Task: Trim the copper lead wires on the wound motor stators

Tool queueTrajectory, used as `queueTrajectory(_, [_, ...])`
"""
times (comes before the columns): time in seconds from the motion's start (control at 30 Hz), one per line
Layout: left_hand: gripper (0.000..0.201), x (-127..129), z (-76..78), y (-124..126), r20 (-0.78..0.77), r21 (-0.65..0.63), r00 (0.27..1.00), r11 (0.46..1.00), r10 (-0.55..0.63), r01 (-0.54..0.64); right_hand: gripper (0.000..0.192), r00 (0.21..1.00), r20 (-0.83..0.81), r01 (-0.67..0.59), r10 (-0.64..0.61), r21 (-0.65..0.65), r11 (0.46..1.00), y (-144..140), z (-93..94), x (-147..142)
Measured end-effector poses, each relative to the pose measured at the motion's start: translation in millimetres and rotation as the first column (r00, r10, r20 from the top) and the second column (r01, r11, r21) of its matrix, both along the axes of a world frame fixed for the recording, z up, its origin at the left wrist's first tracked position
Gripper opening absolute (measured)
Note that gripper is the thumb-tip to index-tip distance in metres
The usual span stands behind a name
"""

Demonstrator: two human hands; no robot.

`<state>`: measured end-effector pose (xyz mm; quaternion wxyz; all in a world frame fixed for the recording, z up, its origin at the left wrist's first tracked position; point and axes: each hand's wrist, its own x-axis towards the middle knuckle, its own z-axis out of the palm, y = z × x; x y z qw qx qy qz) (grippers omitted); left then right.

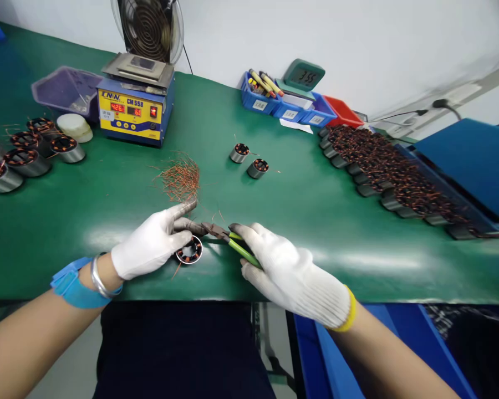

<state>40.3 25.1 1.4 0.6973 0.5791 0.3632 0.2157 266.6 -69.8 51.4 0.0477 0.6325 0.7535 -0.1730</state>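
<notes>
My left hand [160,238], in a white glove, holds a small wound motor stator [190,261] near the table's front edge. Its thumb and a bent finger are at the ring's rim, while the index finger points out toward a heap of copper wire offcuts [182,178]. A copper wire end hangs from the stator's lower left. My right hand [280,266], also gloved, grips green-handled cutting pliers [243,249]. The pliers' jaws lie beside the left fingertips, just above the stator; whether they touch a wire I cannot tell.
Two stators [258,168] stand mid-table. More stators [27,162] stand at left by a yellow-and-blue heating unit [131,113] and purple bin [64,91]. Rows of stators [382,172] fill the right side, beside a blue box [474,166]. Small blue bins [258,103] line the wall.
</notes>
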Motion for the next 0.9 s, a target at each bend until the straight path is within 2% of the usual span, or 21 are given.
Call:
queueTrajectory(0.2, [0.084, 1.3, -2.6, 0.8, 0.025, -0.020, 1.000, 1.000, 0.006, -0.005, 0.056, 0.998, 0.034, -0.063, 0.061, 0.048, 0.997, 6.5, 6.8, 3.2])
queueTrajectory(0.37, [0.084, 1.4, -0.8, 0.9, 0.000, -0.001, 1.000, 1.000, 0.007, -0.007, 0.043, 0.999, 0.019, -0.031, 0.032, -0.027, 0.999, 12.5, 0.1, 10.3])
queueTrajectory(0.47, [0.082, 1.2, -1.3, 1.0, -0.008, -0.004, 1.000, 1.000, 0.006, -0.006, 0.044, 0.999, 0.029, -0.039, 0.039, -0.007, 0.999, 18.7, 1.0, 15.5])
queueTrajectory(0.7, [0.079, 1.4, -4.6, 1.9, 0.049, -0.020, 0.999, 1.000, -0.012, 0.013, 0.052, 0.966, 0.067, -0.253, 0.248, 0.079, 0.964, 41.0, 13.8, 12.3])
queueTrajectory(0.8, [0.079, 1.6, -3.9, 1.9, 0.048, -0.034, 0.999, 0.999, -0.017, 0.019, 0.051, 0.959, 0.101, -0.274, 0.264, 0.107, 0.956, 46.4, 16.2, 10.5])
queueTrajectory(0.9, [0.077, 1.3, -2.8, 1.9, 0.025, 0.006, 0.999, 1.000, -0.027, 0.027, 0.051, 0.951, 0.153, -0.289, 0.269, 0.125, 0.949, 47.3, 17.6, 13.3])
